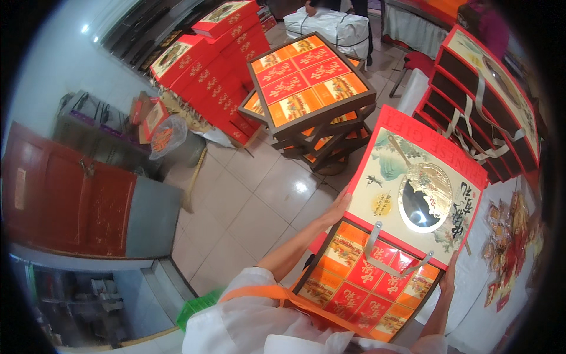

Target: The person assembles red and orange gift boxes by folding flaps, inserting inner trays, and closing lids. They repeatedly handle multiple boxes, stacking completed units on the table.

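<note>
A red and cream gift box lid point(386, 177) with an oval window is held tilted in front of me. My left hand point(337, 212) grips its left edge near the lower corner. On the opposite side my right hand point(449, 276) closes on the lid's lower right corner, its fingers partly hidden. A pale ribbon handle point(371, 245) hangs from the lid's near edge. Below and partly covered by the lid is a dark-framed tray point(311, 266) close to my body. Small red boxes point(348, 301) and orange boxes point(318, 286) fill it in rows.
Dark trays point(268, 112) of similar boxes are stacked crosswise ahead. Red gift boxes point(218, 76) are piled at far left. More lids with ribbons point(483, 94) stand at right, above a white-covered table point(471, 295) with wrapped packets point(507, 242). Behind the trays, a person's hand point(311, 9) touches a white bundle point(330, 29).
</note>
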Tool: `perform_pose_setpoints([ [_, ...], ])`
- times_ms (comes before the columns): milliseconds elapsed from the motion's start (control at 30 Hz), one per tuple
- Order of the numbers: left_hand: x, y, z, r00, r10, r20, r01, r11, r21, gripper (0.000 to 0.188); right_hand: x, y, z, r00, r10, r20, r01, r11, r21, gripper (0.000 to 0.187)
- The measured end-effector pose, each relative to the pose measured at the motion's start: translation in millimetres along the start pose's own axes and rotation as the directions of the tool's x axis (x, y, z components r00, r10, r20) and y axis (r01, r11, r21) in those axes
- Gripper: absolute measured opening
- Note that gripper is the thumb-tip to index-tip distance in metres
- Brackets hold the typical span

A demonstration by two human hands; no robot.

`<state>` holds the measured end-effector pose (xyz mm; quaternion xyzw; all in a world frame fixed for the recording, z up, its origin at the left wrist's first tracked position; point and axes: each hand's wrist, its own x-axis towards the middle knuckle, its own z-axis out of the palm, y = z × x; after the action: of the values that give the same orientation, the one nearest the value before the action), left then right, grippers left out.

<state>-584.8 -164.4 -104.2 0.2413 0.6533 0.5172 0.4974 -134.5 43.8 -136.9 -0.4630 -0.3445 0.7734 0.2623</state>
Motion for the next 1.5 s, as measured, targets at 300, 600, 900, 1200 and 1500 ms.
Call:
perform_pose_setpoints([
  [300, 3.3, 4.1, -4.7, 0.993, 0.074, 0.097, -0.081, 0.994, 0.071, 0.064, -6.1, -5.2, 7.1, 0.998, -0.005, 0.064, 0.006, 1.0, -0.005, 0.07],
  [600, 5.8, 3.0, -3.7, 0.997, 0.005, 0.075, -0.013, 0.994, 0.108, 0.066, -14.5, 13.7, -1.6, 1.0, 0.013, 0.028, -0.017, 0.99, 0.143, 0.07],
  [900, 11.6, -21.3, -5.2, 0.998, 0.025, 0.058, -0.029, 0.998, 0.058, 0.064, -12.5, 4.6, 8.4, 0.999, -0.047, 0.004, 0.047, 0.999, 0.019, 0.068],
  [1200, 4.9, -58.4, -10.2, 0.994, 0.043, 0.099, -0.037, 0.997, -0.068, 0.06, -15.1, 10.4, 13.9, 0.981, -0.029, -0.19, 0.04, 0.998, 0.052, 0.058],
  [1500, -4.0, -44.7, -7.3, 0.994, -0.103, -0.046, 0.102, 0.994, -0.025, 0.064, -27.2, -2.7, 37.3, 0.983, 0.01, -0.181, -0.004, 0.999, 0.033, 0.06],
])
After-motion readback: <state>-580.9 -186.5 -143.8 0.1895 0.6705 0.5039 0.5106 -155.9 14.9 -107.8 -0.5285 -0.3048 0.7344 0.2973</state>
